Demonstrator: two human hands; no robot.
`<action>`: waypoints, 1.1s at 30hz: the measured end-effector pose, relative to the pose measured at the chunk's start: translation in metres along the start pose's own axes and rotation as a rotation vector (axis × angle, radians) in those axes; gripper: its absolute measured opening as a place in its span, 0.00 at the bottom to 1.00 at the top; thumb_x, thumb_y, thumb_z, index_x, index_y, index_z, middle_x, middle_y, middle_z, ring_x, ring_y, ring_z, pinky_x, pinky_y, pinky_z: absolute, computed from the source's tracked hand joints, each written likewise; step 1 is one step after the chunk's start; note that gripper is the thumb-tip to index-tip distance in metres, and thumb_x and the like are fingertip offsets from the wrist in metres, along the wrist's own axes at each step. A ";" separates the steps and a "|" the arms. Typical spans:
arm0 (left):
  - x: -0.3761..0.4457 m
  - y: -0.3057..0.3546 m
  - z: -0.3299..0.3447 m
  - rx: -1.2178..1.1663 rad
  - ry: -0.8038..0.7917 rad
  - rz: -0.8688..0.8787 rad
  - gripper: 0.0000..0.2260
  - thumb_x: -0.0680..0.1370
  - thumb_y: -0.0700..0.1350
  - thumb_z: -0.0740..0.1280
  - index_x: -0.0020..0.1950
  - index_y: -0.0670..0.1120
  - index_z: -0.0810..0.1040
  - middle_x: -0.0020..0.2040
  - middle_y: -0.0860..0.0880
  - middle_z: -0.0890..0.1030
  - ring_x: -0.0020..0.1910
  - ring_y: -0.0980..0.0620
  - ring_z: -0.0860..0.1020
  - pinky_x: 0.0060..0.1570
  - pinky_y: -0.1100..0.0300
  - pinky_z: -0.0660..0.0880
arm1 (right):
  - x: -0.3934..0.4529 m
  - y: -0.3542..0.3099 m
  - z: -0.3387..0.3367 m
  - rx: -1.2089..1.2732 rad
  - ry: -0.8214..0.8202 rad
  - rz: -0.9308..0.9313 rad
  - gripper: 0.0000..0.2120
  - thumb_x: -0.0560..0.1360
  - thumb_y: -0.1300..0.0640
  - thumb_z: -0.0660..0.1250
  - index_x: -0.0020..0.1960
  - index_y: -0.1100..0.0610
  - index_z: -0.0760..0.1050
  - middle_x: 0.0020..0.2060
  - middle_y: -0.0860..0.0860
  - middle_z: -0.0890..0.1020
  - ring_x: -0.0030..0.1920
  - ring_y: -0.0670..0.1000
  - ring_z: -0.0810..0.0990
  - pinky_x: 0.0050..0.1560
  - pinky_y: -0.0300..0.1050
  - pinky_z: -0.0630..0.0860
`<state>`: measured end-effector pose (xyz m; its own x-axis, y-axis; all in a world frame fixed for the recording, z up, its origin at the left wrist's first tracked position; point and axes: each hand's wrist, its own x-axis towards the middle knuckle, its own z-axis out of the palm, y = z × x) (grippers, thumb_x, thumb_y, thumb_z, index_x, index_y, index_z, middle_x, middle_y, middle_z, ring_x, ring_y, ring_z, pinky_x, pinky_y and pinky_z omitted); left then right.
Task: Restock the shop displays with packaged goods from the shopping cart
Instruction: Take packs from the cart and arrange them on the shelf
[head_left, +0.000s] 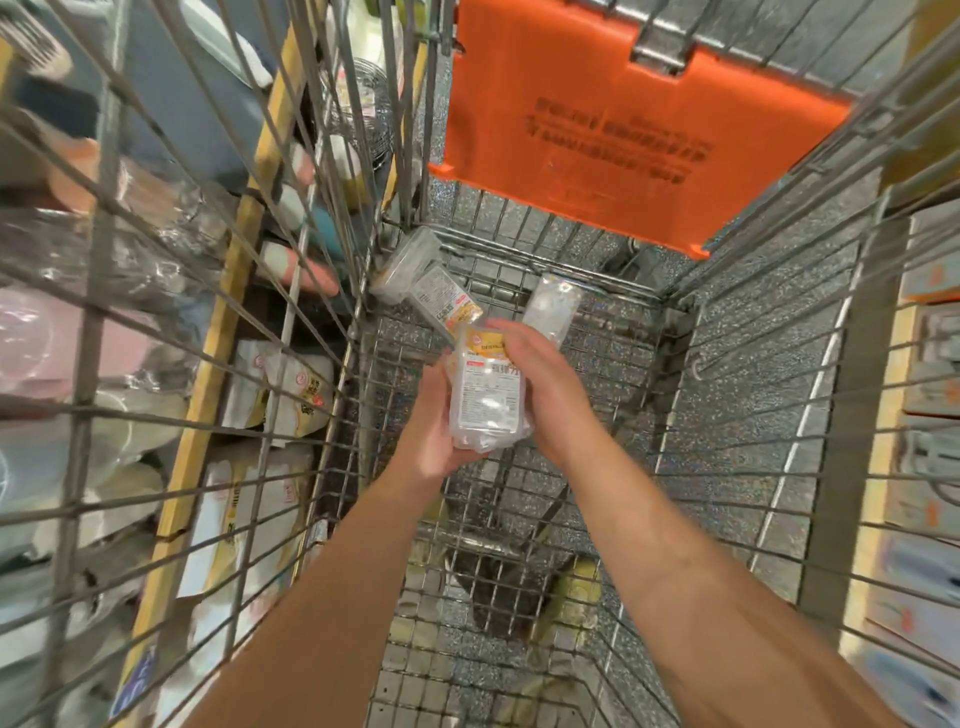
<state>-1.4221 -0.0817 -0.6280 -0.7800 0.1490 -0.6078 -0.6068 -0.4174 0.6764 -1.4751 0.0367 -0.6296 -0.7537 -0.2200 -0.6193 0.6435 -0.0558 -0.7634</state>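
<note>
I look down into a wire shopping cart. Both my hands hold a clear plastic package with a yellow and white label, above the cart's floor. My left hand grips it from the left and underneath. My right hand wraps over its top and right side. Three more clear packages lie at the cart's far end: one in the far left corner, one beside it, and one just beyond my right hand.
An orange plastic child-seat flap hangs at the cart's far end. Shelves with packaged goods stand close on the left, behind the cart's wire side. More shelving runs along the right. The floor is grey and speckled.
</note>
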 end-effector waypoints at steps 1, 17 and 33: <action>-0.001 0.001 0.000 -0.014 -0.028 -0.021 0.46 0.59 0.79 0.65 0.66 0.49 0.72 0.58 0.48 0.81 0.55 0.51 0.82 0.48 0.54 0.80 | -0.001 0.000 0.000 -0.001 -0.010 0.008 0.13 0.75 0.53 0.63 0.58 0.55 0.77 0.51 0.49 0.83 0.51 0.49 0.82 0.51 0.45 0.78; 0.011 -0.014 -0.027 -0.116 0.184 -0.283 0.36 0.71 0.48 0.73 0.76 0.50 0.60 0.65 0.44 0.76 0.58 0.45 0.81 0.50 0.51 0.80 | 0.047 0.011 -0.042 -0.290 0.625 0.181 0.37 0.71 0.34 0.67 0.70 0.58 0.66 0.64 0.53 0.75 0.63 0.55 0.75 0.61 0.52 0.71; -0.019 -0.027 -0.010 -0.008 0.270 -0.300 0.26 0.79 0.41 0.67 0.74 0.50 0.61 0.63 0.46 0.77 0.56 0.47 0.80 0.42 0.58 0.80 | 0.013 0.003 -0.048 -0.118 0.799 0.191 0.15 0.63 0.45 0.61 0.39 0.55 0.76 0.36 0.51 0.78 0.41 0.57 0.79 0.40 0.53 0.74</action>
<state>-1.3891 -0.0825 -0.6388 -0.4993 0.0245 -0.8661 -0.7995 -0.3982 0.4497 -1.4892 0.0801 -0.6493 -0.5290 0.5456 -0.6500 0.7854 0.0247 -0.6185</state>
